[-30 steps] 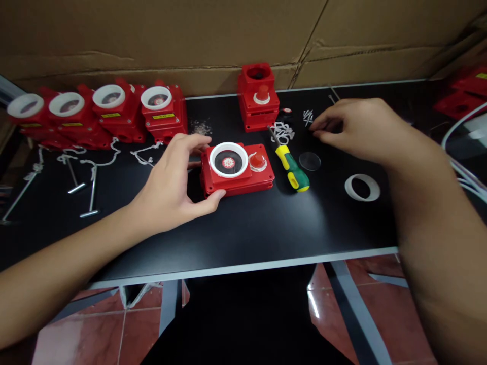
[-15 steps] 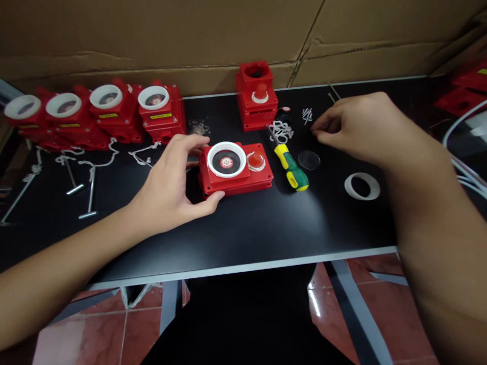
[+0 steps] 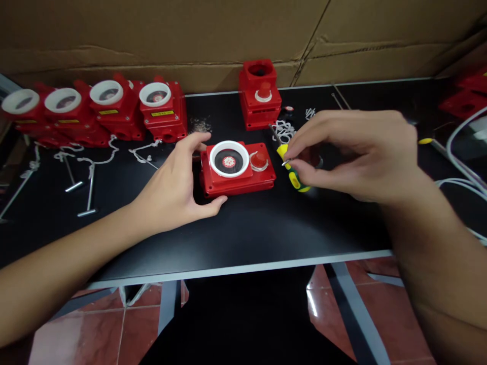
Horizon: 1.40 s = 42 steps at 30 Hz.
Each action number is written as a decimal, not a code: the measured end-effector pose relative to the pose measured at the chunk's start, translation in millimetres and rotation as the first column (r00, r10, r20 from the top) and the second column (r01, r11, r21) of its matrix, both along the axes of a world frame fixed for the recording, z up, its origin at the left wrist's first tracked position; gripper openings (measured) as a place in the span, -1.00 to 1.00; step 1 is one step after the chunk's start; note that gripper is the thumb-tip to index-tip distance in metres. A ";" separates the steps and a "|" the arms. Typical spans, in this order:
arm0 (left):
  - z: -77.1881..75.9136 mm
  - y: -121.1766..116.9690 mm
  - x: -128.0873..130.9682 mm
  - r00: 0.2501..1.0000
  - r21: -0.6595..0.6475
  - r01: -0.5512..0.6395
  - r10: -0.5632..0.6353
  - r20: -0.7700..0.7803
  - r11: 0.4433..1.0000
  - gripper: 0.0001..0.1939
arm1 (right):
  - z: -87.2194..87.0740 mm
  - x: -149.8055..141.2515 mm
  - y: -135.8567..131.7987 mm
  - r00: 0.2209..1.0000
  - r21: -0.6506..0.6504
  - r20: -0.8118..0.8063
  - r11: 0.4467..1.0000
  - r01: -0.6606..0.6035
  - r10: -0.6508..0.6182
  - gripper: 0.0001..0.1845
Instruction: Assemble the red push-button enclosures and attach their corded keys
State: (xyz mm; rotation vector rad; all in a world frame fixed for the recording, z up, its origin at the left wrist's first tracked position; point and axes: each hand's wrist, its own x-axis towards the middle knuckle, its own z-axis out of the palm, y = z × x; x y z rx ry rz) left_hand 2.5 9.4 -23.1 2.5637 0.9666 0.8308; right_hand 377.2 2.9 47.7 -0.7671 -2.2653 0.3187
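Observation:
My left hand (image 3: 180,182) grips the left end of a red alarm box (image 3: 262,177), thumb at the front side and fingers behind. The box lies flat, with a white threaded ring (image 3: 247,162) around a dark round window and a red lamp (image 3: 259,159) beside it. Corner holes show on its lid. To the right of the box, my right hand (image 3: 353,152) pinches a small silver screw (image 3: 285,162) between thumb and forefinger. Below those fingers lies a yellow-and-green screwdriver (image 3: 293,180), partly hidden by the hand.
Several finished-looking red boxes (image 3: 163,109) with corded small metal hammers (image 3: 90,190) stand at the left. Another red box (image 3: 261,109) is at the back, near white cord (image 3: 283,131) and a screw pile (image 3: 310,113). White cables (image 3: 462,137) hang at the right.
My right hand has moved left from the screw pile toward the red alarm box, now with a screw in its fingertips. My left hand has stayed on the box.

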 end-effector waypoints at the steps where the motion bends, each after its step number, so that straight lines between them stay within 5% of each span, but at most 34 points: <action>1: 0.1 0.1 0.0 1.000 -0.002 0.004 -0.004 0.009 1.000 0.17 | 0.1 -1.3 -0.5 0.999 0.016 0.028 0.999 -0.040 0.039 -0.85; 14: 1.5 -0.4 -0.8 1.000 0.009 0.006 -0.006 -0.003 1.000 0.12 | -6.7 -1.8 -1.2 0.988 -0.040 0.101 0.992 -0.116 0.120 -0.79; 24: 0.6 4.3 -3.9 1.000 -0.015 0.027 -0.027 0.003 1.000 0.15 | 0.4 -5.9 -6.4 0.992 -0.151 0.116 0.988 -0.032 0.050 -0.82; 31: 0.9 4.2 -4.6 1.000 -0.037 0.023 -0.023 0.001 0.999 0.12 | 16.0 13.7 -3.0 0.955 -0.103 0.203 0.965 0.241 -0.216 -0.81; 36: 2.1 2.8 -2.8 0.999 0.009 0.020 -0.019 -0.027 1.000 0.10 | -4.5 41.8 16.7 0.936 -0.066 0.343 0.993 0.103 -0.074 -0.64; 42: 2.6 1.9 -1.9 1.000 0.012 0.020 -0.020 -0.016 1.000 0.11 | -32.0 35.2 20.6 0.934 -0.063 0.356 0.998 0.027 -0.003 -0.58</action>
